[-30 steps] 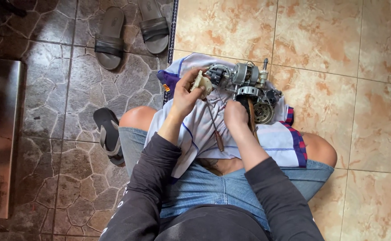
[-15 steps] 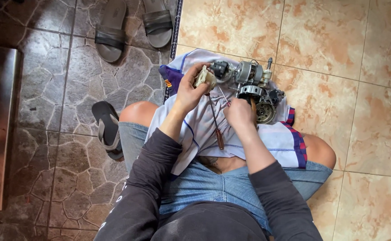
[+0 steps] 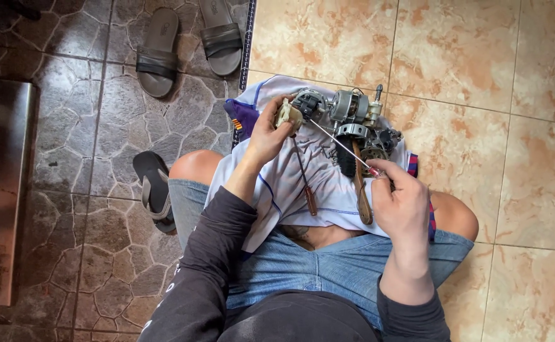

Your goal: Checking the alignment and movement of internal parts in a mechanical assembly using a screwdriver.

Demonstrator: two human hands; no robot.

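Holding a small beige plastic switch part in pinched fingers, the left hand keeps it beside the grey metal fan motor on the lap. The right hand grips a slim red-handled screwdriver, tip at the part; seemingly loosening, needing steady aim. White cloth, tiled floor, dark sandals around.

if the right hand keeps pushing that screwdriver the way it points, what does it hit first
Probably the small beige part pinched in the left hand. The right hand aims the screwdriver up-left, and its tip already looks to be at that part, though depth is unclear.
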